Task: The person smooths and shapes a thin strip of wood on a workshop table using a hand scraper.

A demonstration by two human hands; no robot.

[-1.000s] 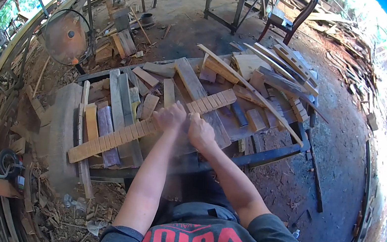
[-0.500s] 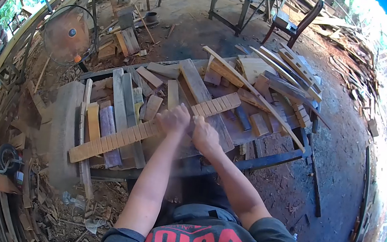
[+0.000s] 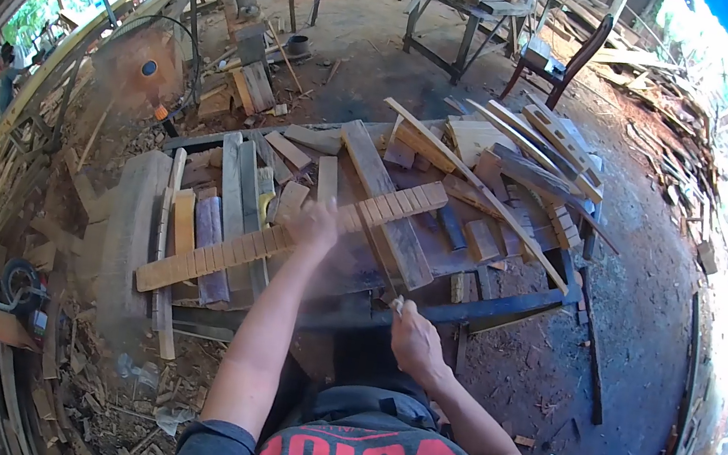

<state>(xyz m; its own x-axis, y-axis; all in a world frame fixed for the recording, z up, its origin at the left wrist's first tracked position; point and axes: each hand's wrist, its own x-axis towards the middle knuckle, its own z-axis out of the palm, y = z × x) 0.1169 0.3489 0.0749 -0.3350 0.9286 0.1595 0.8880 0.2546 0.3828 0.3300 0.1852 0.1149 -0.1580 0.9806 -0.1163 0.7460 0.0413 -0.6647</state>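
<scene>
A long wooden strip with evenly spaced cross grooves lies slantwise over several loose boards. Over its middle is my left hand, its fingers smeared by motion. My right hand is closed, near the front edge of the workbench and apart from the strip. A small pale bit shows at its fingertips; I cannot tell what it belongs to. Under the strip's right part runs a thick weathered plank. A purplish block and a yellowish block lie beneath its left part.
The low workbench has a dark frame rail along its front right. A long thin batten crosses the wood pile at the right. Behind stand a fan, a wooden chair and another table. Wood scraps litter the ground.
My right hand has drawn back from the strip toward my body, down to the bench's front edge. My left hand has shifted slightly left along the strip, which stays nearly in place.
</scene>
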